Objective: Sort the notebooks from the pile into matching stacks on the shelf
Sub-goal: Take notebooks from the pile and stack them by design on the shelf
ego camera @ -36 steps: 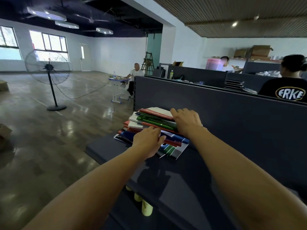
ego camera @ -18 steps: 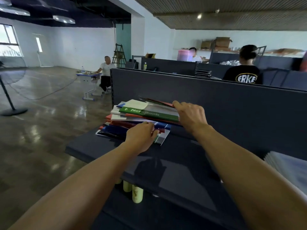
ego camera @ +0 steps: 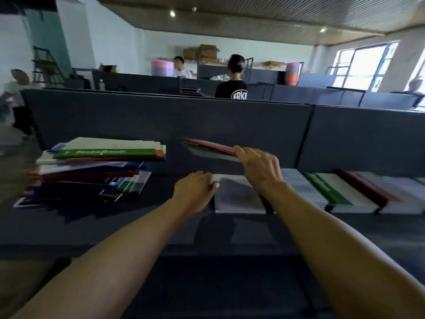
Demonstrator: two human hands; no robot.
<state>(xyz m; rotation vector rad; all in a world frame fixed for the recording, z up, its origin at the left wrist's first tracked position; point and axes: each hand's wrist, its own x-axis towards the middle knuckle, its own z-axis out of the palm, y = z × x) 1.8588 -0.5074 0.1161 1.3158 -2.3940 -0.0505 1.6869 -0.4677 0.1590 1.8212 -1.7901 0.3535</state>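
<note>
Head camera view shows a dark shelf with a mixed pile of notebooks lying on its left part, and sorted stacks on its right part. The pile is not tidy; covers of green, red, blue and white stick out at different angles, and a green notebook with a white word on it lies near the top. The right hand pinches a few thin notebooks, red and green at their edges, and holds them in the air to the right of the pile, in front of the dark back panel. The left hand has loosely curled fingers and rests beside the left edge of a white stack; whether it grips the stack I cannot tell, the picture is blurred there. More to the right stand a stack with a green stripe and a stack with a red stripe, close beside each other. I judge the task is in its middle: several stacks already exist, but the pile is thick, so many notebooks are left to sort. No boxes or trays are on the shelf; the stacks lie directly on it. Far behind, people stand among other dark partitions.
</note>
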